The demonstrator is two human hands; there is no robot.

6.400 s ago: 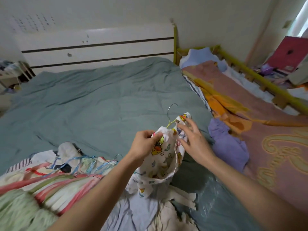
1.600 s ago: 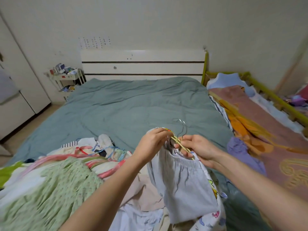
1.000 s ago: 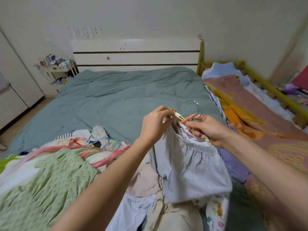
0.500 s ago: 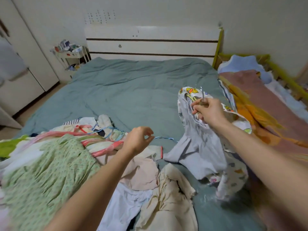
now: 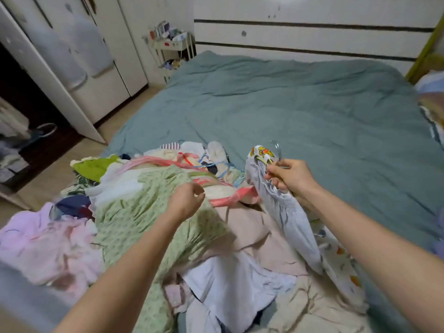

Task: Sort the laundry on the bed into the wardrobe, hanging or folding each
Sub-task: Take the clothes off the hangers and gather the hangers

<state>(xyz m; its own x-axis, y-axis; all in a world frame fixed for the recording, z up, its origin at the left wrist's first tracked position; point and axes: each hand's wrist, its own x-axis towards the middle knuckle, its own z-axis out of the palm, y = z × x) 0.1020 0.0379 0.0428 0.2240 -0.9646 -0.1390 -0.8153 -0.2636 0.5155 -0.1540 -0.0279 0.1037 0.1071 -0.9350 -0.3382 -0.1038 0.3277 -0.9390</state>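
Cluttered white trolley (image 5: 173,44) beside striped white headboard (image 5: 312,34).

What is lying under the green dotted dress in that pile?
Under the green dotted dress a beige cloth and a white garment stick out; anything deeper is covered.

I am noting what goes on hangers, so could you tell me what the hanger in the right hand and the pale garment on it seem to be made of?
Hanger: seemingly thin metal wire; the hook glints silvery, and the part near the right hand looks yellow, perhaps coated.
Pale grey garment: soft matte woven cloth, probably cotton; it drapes limply and its waistband is gathered.
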